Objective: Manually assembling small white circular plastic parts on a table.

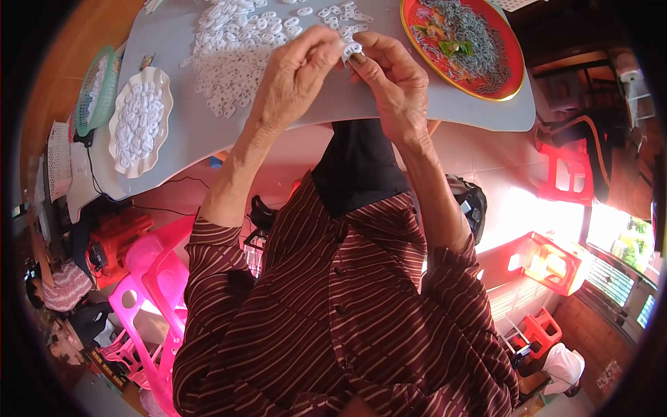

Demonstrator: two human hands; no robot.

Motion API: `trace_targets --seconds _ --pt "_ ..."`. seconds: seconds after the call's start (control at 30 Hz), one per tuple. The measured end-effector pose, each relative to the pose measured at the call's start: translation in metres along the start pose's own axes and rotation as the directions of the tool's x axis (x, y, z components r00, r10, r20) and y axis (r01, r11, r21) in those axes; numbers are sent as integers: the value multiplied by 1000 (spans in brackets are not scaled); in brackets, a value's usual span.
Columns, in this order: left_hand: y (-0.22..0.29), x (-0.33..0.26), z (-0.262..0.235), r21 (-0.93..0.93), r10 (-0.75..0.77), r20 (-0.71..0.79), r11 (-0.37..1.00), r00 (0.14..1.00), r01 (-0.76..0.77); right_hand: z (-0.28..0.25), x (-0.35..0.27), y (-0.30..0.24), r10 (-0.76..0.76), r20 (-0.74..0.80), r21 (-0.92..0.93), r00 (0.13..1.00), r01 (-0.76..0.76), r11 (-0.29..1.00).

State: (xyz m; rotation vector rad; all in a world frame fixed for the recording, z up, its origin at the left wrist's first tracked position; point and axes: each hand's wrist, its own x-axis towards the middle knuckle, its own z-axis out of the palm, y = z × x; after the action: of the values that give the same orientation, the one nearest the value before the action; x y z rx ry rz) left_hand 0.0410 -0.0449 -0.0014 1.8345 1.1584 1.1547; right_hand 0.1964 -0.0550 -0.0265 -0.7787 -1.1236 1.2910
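Note:
Over the table's near edge, my right hand (397,83) pinches a small white plastic piece with holes (352,49) between thumb and fingers. My left hand (300,75) is beside it, fingers curled and pressed together close to the piece; what they hold, if anything, is hidden. A heap of similar white plastic pieces (233,52) spreads over the table beyond my left hand. Right of my hands stands a round red tray with a gold rim (515,89), holding many thin grey parts and some green and orange scraps.
On the grey table (187,142), a wavy-edged cream dish (165,132) full of white pieces stands at the left, near a green basket (104,76). Pink chairs (156,278) and red stools (556,264) stand around. Other people (69,285) are at the lower left and lower right.

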Motion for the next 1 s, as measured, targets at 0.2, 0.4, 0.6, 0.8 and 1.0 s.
trace_targets --seconds 0.2,0.4,0.6,0.8,1.0 --pt "-4 -8 11 -3 -40 -47 999 998 40 -1 0 0 -11 58 -62 998 14 998" --pt "-3 -9 10 -55 -119 -24 992 993 118 0 -2 4 -17 179 9 984 16 1000" --pt "-9 -10 7 13 0 34 1000 999 0 0 -2 3 -16 181 -88 983 32 996" --pt "-22 -10 10 149 226 39 962 973 -230 -3 -2 4 -20 186 -188 982 55 981" --pt "-19 -10 8 73 147 33 986 989 -149 -5 0 1 1 237 -31 972 6 1000"
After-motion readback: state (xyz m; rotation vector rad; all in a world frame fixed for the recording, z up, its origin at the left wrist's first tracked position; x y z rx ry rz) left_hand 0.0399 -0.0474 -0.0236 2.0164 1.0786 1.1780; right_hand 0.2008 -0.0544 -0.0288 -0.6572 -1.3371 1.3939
